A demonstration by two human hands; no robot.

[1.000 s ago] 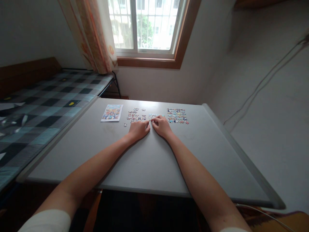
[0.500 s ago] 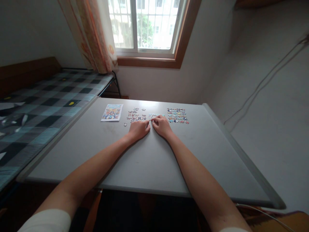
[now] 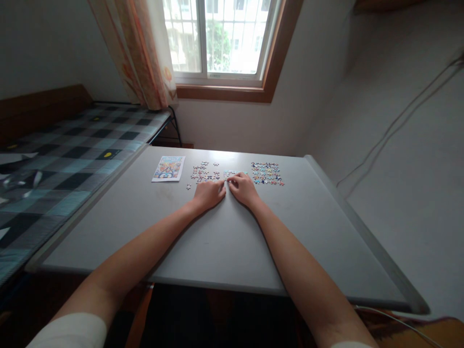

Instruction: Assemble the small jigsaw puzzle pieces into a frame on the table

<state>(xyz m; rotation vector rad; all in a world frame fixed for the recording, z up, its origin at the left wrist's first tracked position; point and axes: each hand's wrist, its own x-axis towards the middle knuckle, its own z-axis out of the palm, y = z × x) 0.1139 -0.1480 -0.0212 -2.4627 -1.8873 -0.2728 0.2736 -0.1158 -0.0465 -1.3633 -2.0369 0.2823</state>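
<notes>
Both my hands rest on a grey table [image 3: 232, 241], side by side near its far middle. My left hand [image 3: 208, 194] is curled, its fingertips pinched beside a scatter of small loose puzzle pieces [image 3: 203, 174]. My right hand [image 3: 243, 189] is curled too, fingertips pressed at a small joined patch of puzzle pieces [image 3: 230, 174]. What the fingertips pinch is too small to name. A denser group of colourful pieces [image 3: 267, 173] lies just right of my right hand. A printed picture card [image 3: 168, 168] lies to the left.
A bed with a checked blue-and-black cover [image 3: 65, 154] runs along the table's left edge. A window [image 3: 217, 38] with an orange curtain [image 3: 134, 53] is behind the table. A white wall with a cable [image 3: 391, 125] stands at the right.
</notes>
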